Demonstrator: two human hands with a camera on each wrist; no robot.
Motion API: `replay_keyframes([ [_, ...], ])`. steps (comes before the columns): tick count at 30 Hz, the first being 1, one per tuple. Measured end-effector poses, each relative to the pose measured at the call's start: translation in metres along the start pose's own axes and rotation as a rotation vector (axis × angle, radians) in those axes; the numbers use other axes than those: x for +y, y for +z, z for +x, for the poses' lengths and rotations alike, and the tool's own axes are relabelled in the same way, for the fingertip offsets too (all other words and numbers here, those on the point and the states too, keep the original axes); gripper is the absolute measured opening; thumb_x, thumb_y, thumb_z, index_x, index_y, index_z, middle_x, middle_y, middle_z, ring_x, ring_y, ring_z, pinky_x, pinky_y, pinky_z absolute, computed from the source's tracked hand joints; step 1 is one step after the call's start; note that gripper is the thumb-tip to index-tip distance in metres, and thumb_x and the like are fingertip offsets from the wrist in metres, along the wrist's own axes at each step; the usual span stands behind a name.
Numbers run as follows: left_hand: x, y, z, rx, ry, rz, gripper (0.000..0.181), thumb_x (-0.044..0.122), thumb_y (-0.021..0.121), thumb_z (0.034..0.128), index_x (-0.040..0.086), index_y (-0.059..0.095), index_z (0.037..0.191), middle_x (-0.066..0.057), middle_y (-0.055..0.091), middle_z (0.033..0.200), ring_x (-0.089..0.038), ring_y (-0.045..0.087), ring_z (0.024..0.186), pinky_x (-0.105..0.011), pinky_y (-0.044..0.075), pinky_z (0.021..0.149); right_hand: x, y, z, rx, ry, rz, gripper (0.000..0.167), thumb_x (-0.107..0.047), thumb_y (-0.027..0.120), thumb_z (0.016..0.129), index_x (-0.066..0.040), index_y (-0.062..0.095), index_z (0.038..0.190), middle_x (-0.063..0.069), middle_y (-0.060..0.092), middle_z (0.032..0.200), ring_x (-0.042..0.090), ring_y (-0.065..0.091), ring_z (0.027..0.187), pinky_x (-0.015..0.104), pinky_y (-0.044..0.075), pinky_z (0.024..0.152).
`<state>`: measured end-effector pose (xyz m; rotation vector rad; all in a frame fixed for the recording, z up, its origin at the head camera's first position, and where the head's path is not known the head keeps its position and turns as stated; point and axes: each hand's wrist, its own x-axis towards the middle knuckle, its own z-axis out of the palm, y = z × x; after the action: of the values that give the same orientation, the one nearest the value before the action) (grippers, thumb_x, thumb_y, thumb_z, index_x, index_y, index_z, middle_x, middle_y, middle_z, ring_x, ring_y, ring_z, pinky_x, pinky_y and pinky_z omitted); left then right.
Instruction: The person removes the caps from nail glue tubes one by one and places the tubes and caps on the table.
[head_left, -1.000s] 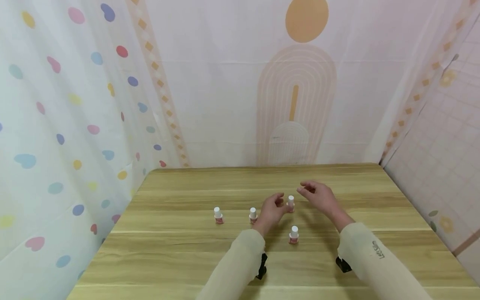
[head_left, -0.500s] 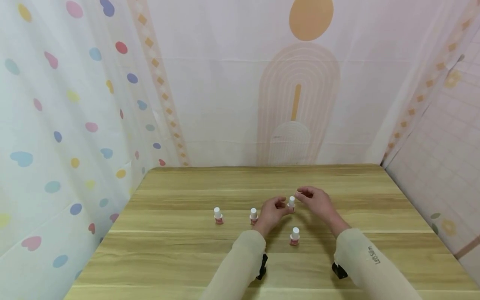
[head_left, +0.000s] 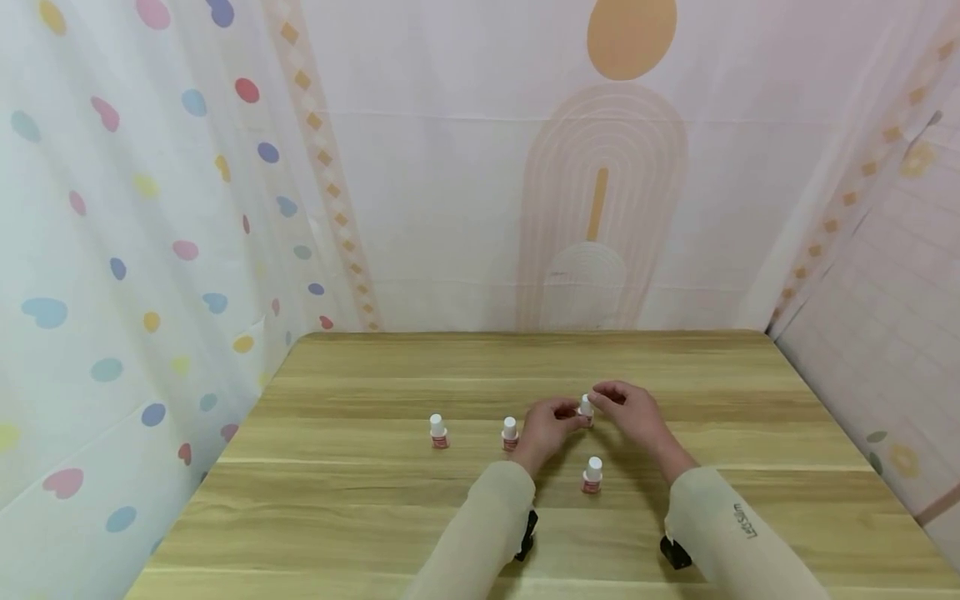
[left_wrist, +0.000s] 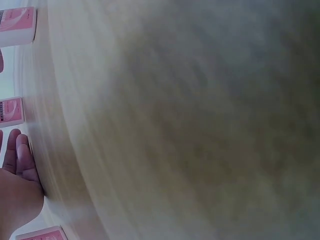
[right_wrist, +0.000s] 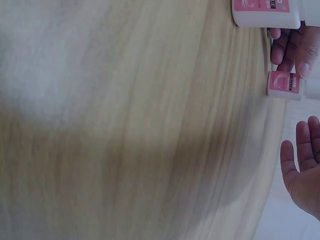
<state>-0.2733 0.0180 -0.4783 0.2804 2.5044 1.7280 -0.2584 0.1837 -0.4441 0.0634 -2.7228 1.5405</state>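
Just right of the table's centre stands a small white bottle (head_left: 586, 412) with a tall cap and pink label. My left hand (head_left: 547, 430) holds it low on its left side between thumb and fingers. From the right, my right hand (head_left: 634, 416) reaches in with thumb and forefinger at the cap; whether they touch it is hard to see. In the right wrist view, the upright bottle (right_wrist: 285, 85) stands beside my left thumb, and my right hand's outer fingers (right_wrist: 304, 150) are spread and straight. The left wrist view shows this bottle (left_wrist: 11, 110) close to my left hand (left_wrist: 21, 182).
Similar bottles stand around: one nearer me (head_left: 592, 476), one left of my left hand (head_left: 510, 433), and one farther left (head_left: 438, 432). They stand on a wood-grain table (head_left: 337, 517). Patterned curtains (head_left: 450, 208) hang behind the table and at its sides.
My right hand has come down and left to the bottle's cap. The left hand has stayed at the same bottle. The head view has shifted slightly; the other bottles keep their places.
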Motion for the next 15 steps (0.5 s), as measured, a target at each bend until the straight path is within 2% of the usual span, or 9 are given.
replay_keyframes([
  [8, -0.0041, 0.0037, 0.002, 0.002, 0.02, 0.034, 0.018, 0.017, 0.076, 0.0888, 0.01, 0.076, 0.106, 0.004, 0.072, 0.097, -0.008, 0.061, 0.092, -0.029, 0.05, 0.086, 0.0019, 0.0054, -0.0004, 0.027, 0.006, 0.066, 0.034, -0.028, 0.069, 0.096, -0.001, 0.068, 0.116, 0.012, 0.069, 0.111, 0.026, 0.06, 0.106, 0.042, 0.046, 0.092],
  [15, -0.0026, 0.004, 0.0012, 0.025, 0.022, 0.045, 0.015, 0.022, 0.078, 0.0874, 0.012, 0.077, 0.099, 0.006, 0.072, 0.095, -0.007, 0.061, 0.093, -0.031, 0.049, 0.087, 0.0034, 0.0057, 0.0005, 0.028, -0.011, 0.061, 0.031, -0.028, 0.068, 0.096, -0.001, 0.07, 0.112, 0.01, 0.07, 0.109, 0.025, 0.061, 0.104, 0.041, 0.047, 0.09],
])
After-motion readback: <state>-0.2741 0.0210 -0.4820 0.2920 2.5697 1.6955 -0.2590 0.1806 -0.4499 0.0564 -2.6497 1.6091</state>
